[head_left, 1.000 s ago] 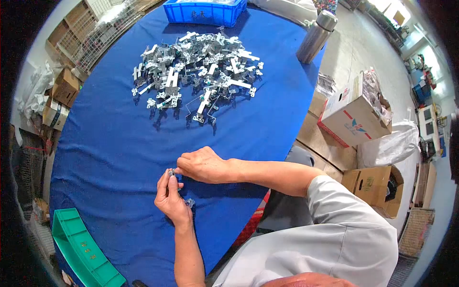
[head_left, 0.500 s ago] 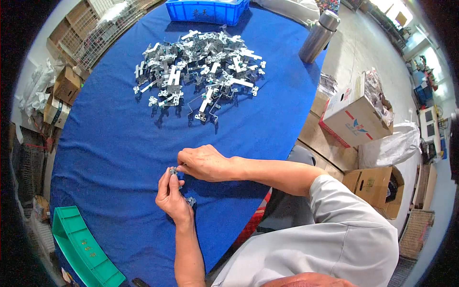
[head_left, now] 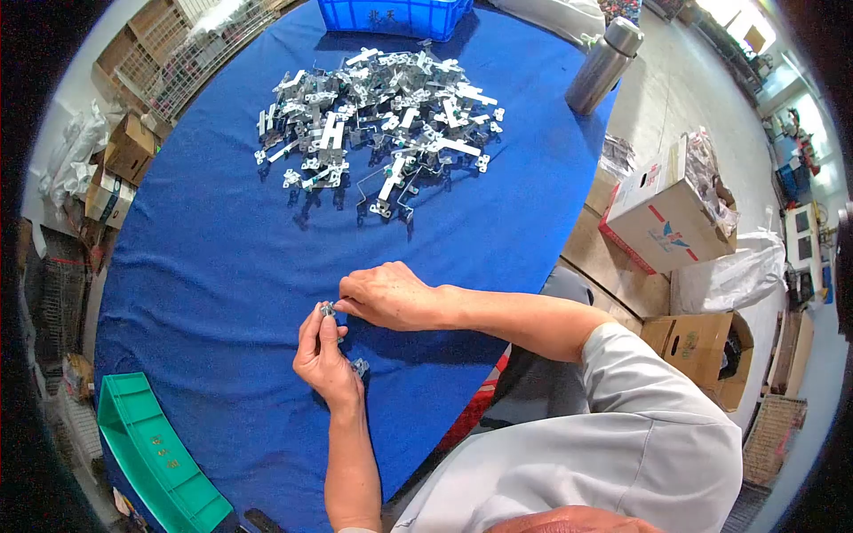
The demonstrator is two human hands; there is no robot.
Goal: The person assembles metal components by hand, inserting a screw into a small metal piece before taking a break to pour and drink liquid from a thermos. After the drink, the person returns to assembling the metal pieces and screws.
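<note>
My left hand [head_left: 327, 362] is closed around a small metal bracket [head_left: 328, 309]; one end shows above the fingertips and another bit [head_left: 359, 365] shows beside the palm. The fingers hide the middle of it. My right hand [head_left: 391, 295] is closed in a pinch at the upper end of that bracket. Whatever sits between its fingertips is too small to make out. Beyond both hands, a heap of similar metal brackets [head_left: 391, 124] with bent wire pieces lies on the blue cloth [head_left: 222, 258].
A blue crate [head_left: 395, 19] stands at the far edge, with a steel flask [head_left: 604, 67] to its right. At the near left lies a green tray [head_left: 160, 453]. Cardboard boxes [head_left: 666, 209] and a white sack [head_left: 733, 271] stand on the floor at right.
The view has shifted slightly, so the table and heap appear a little further right and up. Both hands stay together at the bracket with nearly the same grip.
</note>
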